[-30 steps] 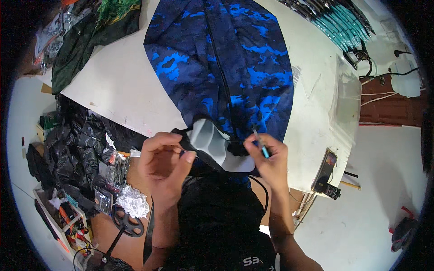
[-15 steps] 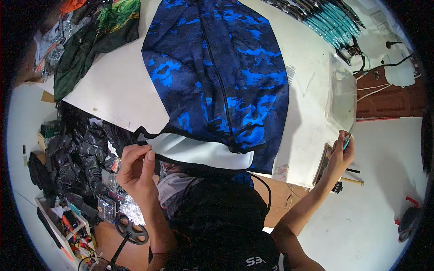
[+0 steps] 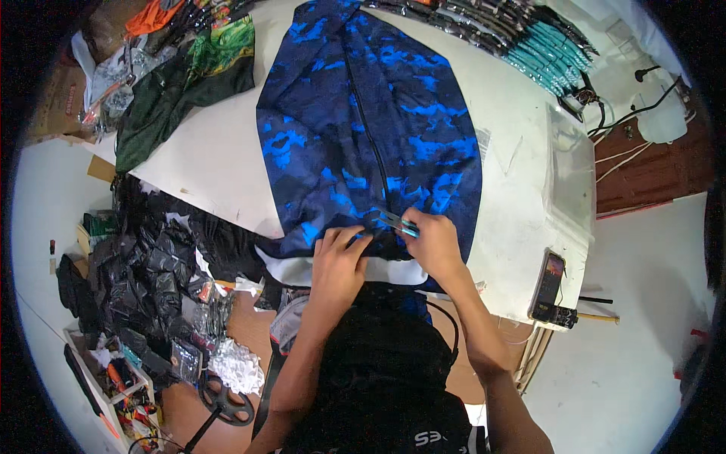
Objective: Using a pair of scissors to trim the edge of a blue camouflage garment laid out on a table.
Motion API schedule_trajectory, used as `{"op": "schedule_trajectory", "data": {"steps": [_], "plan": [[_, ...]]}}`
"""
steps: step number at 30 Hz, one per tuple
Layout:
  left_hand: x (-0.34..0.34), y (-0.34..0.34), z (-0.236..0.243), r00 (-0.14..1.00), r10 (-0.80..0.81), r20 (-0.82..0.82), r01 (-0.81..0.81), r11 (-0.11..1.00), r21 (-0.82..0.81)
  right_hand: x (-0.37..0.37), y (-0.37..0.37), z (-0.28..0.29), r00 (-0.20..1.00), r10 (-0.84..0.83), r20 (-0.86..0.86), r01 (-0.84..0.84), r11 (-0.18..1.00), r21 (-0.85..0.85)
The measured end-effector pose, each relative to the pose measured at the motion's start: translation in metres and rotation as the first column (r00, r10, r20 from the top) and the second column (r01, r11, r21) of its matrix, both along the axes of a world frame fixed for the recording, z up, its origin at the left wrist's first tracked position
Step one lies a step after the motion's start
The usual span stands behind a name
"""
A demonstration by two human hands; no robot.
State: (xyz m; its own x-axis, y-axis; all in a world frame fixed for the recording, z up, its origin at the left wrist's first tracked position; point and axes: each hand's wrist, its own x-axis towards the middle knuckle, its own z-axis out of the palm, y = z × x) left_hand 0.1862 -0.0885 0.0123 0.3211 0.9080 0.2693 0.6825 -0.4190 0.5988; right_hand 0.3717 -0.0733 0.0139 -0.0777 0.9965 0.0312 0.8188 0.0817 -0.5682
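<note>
A dark blue camouflage jacket [image 3: 302,144] with a long black zipper down its middle lies spread on the white table [image 3: 212,151]. Its near hem is turned so that a strip of white lining [image 3: 393,272] shows. My left hand [image 3: 339,265] rests at the hem, left of the zipper end, with curled fingers gripping the fabric. Just to its right, my right hand [image 3: 435,246] is closed around small turquoise-handled thread snips [image 3: 393,221]. Their blades point left over the cloth near the zipper's lower end, close to the left fingertips.
Black plastic packages [image 3: 151,265] are heaped below the table's left edge. A dark green garment [image 3: 174,102] lies at far left. Shiny turquoise packs [image 3: 541,59] line the back right. A clear plastic box [image 3: 569,174] and a phone [image 3: 548,284] sit along the right edge.
My right hand has come from the table's right edge to the jacket with the snips. My left hand has moved right and down onto the hem, which now lies flatter.
</note>
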Motion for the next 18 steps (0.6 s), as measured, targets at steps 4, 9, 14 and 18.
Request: {"op": "schedule_trajectory", "data": {"steps": [4,9,14,18], "plan": [[-0.012,0.000,-0.026,0.996,0.027,0.089,-0.024,0.999,-0.037,0.026,-0.002,0.011,0.901,-0.121,-0.417,0.192,0.972,0.134],[-0.016,0.001,-0.030,0.988,0.015,0.153,-0.009,0.999,-0.039,0.089,-0.007,0.087,0.808,-0.395,-0.437,0.565,0.729,0.386],[-0.014,0.002,-0.024,0.992,0.020,0.124,-0.018,1.000,-0.018,0.130,-0.017,0.112,0.789,-0.514,-0.335,0.603,0.547,0.581],[-0.011,0.003,-0.022,0.992,0.040,0.121,-0.041,0.999,0.003,0.120,-0.037,0.074,0.848,-0.463,-0.257,0.529,0.752,0.393]]}}
